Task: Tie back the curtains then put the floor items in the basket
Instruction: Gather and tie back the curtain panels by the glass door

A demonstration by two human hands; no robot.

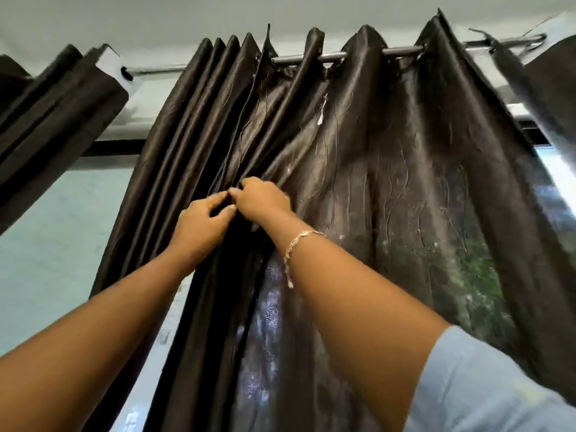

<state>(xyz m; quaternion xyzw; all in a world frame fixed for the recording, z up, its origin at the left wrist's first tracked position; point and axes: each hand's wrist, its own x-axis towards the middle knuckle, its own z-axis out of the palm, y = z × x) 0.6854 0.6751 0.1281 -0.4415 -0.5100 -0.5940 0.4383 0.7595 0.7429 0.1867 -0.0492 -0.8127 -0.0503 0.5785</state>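
Nearest me, right hand [261, 198] and left hand [202, 222] meet, fingers pinching folds of the dark curtain [358, 182] hanging from its rod [402, 51]. Risk, I judge: slick fabric slips free, pleats spread.

Two bare forearms reach up from the lower edge of the frame. A thin, pale-metal chain bracelet [300, 243] circles the right wrist, one strand dangling below it. Further below the bracelet, a light blue sleeve [486, 388] covers the right upper arm.
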